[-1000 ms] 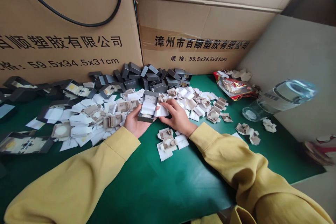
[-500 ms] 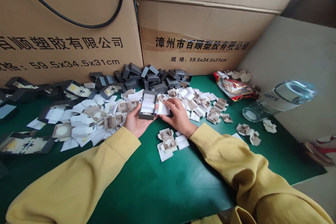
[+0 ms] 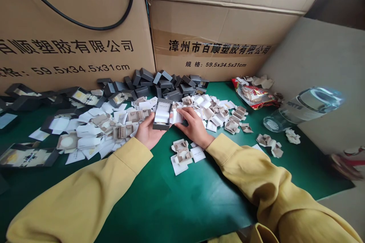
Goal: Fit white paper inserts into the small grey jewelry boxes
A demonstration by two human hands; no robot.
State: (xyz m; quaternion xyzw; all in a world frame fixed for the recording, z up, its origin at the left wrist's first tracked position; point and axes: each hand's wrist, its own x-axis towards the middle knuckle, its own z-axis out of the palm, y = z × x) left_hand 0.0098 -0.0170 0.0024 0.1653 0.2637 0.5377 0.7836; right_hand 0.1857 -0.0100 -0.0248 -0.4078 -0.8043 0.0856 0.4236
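Observation:
My left hand [image 3: 148, 132] is closed around a small dark grey box [image 3: 162, 126], held a little above the table. White card with printed lettering shows inside the box. Just right of it, my right hand [image 3: 194, 127] pinches a small white card piece [image 3: 176, 117] between thumb and fingers, close to the box's right side. Below the right hand lies a folded card insert [image 3: 182, 152] with a printed white card [image 3: 197, 154] beside it. White and grey card inserts [image 3: 91, 131] are heaped left of my left hand, and more inserts [image 3: 212, 112] lie beyond my right hand.
Dark boxes [image 3: 168, 85] are piled along the back against large cardboard cartons [image 3: 211, 26]. Open dark boxes [image 3: 28, 155] lie at left. At right are a red snack packet [image 3: 255, 97], a clear bottle [image 3: 305, 108] and crumpled paper [image 3: 292, 136] on the green table [image 3: 159, 205].
The dark box in my left hand has shifted and turned slightly. My right hand's fingers have moved slightly with the white card piece; the things on the table have stayed put.

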